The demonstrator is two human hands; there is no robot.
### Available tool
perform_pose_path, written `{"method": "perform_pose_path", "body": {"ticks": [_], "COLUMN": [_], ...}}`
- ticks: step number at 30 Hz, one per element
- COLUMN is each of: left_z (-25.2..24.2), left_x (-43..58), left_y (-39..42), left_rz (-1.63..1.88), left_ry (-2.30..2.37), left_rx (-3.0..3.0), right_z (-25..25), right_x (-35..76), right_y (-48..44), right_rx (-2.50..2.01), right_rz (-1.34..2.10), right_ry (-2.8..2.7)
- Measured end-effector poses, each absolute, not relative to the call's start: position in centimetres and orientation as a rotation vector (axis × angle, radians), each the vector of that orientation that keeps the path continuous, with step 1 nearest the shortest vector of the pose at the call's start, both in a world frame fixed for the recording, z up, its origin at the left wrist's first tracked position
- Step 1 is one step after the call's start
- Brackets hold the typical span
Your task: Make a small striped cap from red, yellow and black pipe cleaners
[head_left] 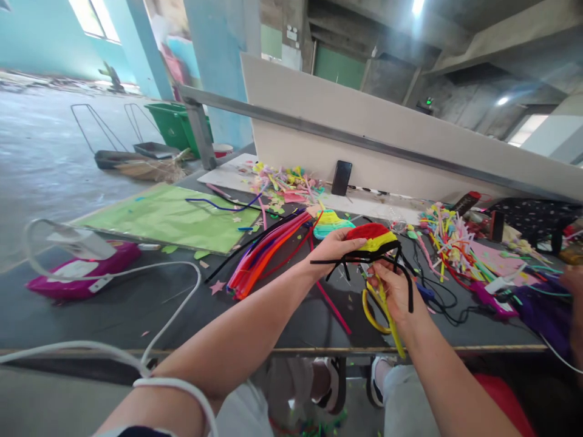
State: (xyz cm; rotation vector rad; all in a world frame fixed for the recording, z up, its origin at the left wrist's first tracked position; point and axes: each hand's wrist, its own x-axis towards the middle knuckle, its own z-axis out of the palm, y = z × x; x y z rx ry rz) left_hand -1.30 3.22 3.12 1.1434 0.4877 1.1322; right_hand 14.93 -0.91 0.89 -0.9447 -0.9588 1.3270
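My left hand (pixel 337 246) is closed on the edge of a craft piece (pixel 371 233) built from rows of red, yellow and black fuzzy pipe cleaners. Loose black ends stick out from its lower side. Just below it, my right hand (pixel 392 282) pinches a yellow pipe cleaner (pixel 395 334) that hangs down past the fingers. Close by that hand is a yellow-handled pair of scissors (pixel 367 312); I cannot tell whether the fingers touch it. Behind my left hand lies a turquoise and yellow pipe-cleaner piece (pixel 330 224).
A bundle of orange, pink and purple pipe cleaners (pixel 259 261) lies left of my hands. Beyond are a green sheet (pixel 173 215), a magenta power strip (pixel 86 270) with a white cable, and a phone (pixel 341 178). Another person's hand (pixel 574 282) shows at far right.
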Motion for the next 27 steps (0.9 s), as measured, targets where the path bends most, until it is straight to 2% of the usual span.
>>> {"method": "perform_pose_path", "body": {"ticks": [11,19,27], "left_z": [3.4,4.0,4.4], "left_x": [-2.3,-3.3,-3.9], "left_y": [4.0,4.2,4.1], "left_rz": [1.140,1.074,0.994], "left_ry": [0.510,0.533,0.501], "left_rx": [1.112,1.092,1.122], "right_z": [2.8,3.2,2.1], "right_x": [16.1,18.9,19.6], "right_y": [-1.8,-1.7,-1.1], "right_rx": [-0.905,-0.725,-0.792], "right_rz": [1.278,1.594,1.617], "right_ry": [-0.921,-0.919,-1.050]}}
